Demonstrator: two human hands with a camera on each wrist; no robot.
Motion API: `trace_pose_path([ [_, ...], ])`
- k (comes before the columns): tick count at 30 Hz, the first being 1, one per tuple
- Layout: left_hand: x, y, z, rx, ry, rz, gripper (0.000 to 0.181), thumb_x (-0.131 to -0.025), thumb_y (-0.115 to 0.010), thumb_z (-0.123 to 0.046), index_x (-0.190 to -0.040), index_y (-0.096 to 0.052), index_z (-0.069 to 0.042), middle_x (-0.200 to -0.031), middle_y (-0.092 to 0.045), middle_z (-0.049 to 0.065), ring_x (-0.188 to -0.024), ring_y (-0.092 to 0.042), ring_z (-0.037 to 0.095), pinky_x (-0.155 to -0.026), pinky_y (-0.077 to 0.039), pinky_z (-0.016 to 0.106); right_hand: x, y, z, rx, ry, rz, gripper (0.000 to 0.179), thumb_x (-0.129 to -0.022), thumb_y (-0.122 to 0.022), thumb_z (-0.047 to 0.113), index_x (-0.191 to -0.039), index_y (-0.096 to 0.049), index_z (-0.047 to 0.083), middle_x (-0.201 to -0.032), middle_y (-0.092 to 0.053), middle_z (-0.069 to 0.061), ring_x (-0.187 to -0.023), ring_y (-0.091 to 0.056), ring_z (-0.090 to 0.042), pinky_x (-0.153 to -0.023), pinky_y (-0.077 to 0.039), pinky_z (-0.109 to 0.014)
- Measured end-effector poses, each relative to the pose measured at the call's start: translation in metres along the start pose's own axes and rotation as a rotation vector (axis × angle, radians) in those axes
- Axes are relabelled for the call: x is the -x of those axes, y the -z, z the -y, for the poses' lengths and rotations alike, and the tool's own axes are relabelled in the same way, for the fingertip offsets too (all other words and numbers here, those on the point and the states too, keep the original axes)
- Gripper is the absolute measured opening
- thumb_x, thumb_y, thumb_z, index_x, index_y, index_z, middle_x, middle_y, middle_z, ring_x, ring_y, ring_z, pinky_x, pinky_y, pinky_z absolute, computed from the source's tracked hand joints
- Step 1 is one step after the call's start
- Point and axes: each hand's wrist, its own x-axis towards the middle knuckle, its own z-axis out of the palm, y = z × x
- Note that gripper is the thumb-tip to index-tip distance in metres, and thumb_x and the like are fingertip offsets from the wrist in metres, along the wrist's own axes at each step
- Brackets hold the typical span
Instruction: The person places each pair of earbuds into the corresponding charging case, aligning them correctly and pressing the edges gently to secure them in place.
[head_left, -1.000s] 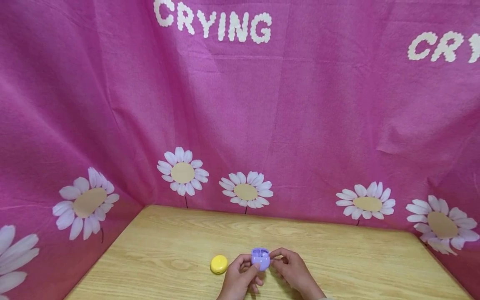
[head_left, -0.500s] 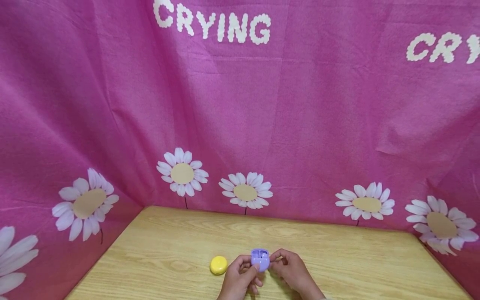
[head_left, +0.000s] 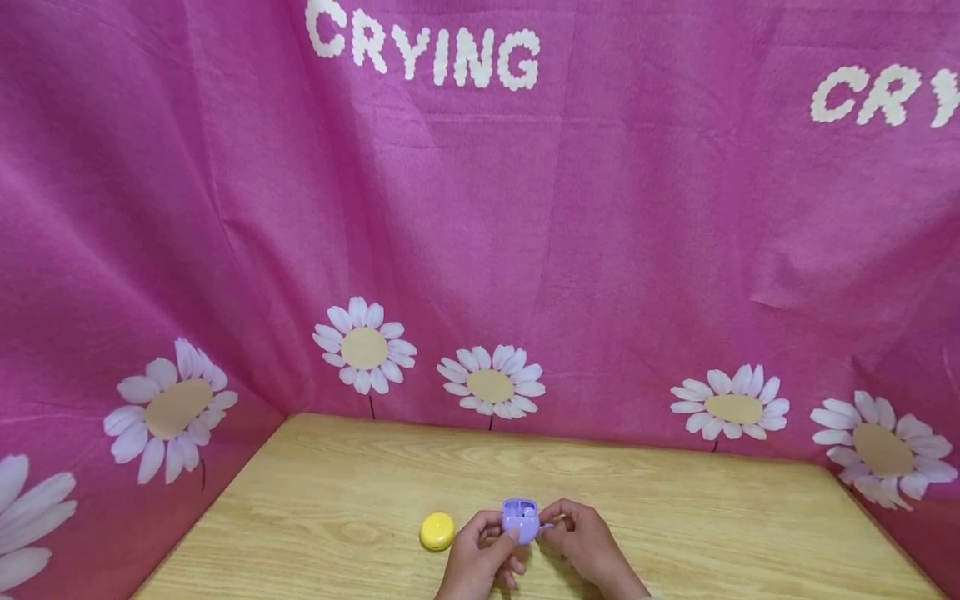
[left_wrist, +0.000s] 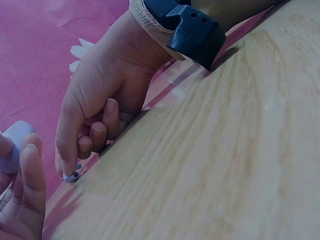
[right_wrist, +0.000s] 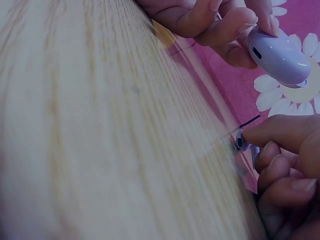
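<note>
Pinched between thumb and forefinger of the right hand [head_left: 587, 540]: a tiny purple earbud [right_wrist: 240, 142], its dark oval opening visible from both wrists, its short stem partly hidden by the other fingers, which curl inward. Held in the left hand [head_left: 477, 554], with the thumb across the front: a glossy purple case [head_left: 521, 527], opened, with two hollows side by side near the top. In the right-hand hollow, a pale rounded shape, too small to identify. On the outside of the case, a dark slot, visible from the right wrist. As for the earbud, outside the case, near its right side, at the very fingertips. Around the right wrist, a dark device [left_wrist: 198, 39] and a pale cuff [left_wrist: 149, 24]. Just beside the left hand, on its left, a rounded yellow object [head_left: 437, 531], lying on a wood-grain table [head_left: 360, 475]. Behind, a magenta cloth [head_left: 637, 208] printed with white daisies [head_left: 491, 386]. Readable above them in puffy pale letters: "CRYING" [head_left: 442, 54], then "CRY" [head_left: 890, 96], cut off by the right edge.
</note>
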Motion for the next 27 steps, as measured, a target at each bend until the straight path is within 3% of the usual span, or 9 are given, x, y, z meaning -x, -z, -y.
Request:
trace_pose_path([
  [27, 0.0016, -0.0006, -0.0016, -0.014, -0.011, -0.001, 0.027, -0.089, -0.064, -0.008, -0.11, -0.054, 0.006, -0.093, -0.063, 0.008, -0.059, -0.061, 0.012, -0.047, -0.05, 0.02, -0.0012, -0.0008, -0.0029, 0.01, -0.006, -0.004, 0.016, -0.078, -0.075, 0.006, -0.088, -0.064, 0.003, -0.062, -0.047, 0.003, -0.051, -0.044, -0.009, -0.041, -0.039, -0.02],
])
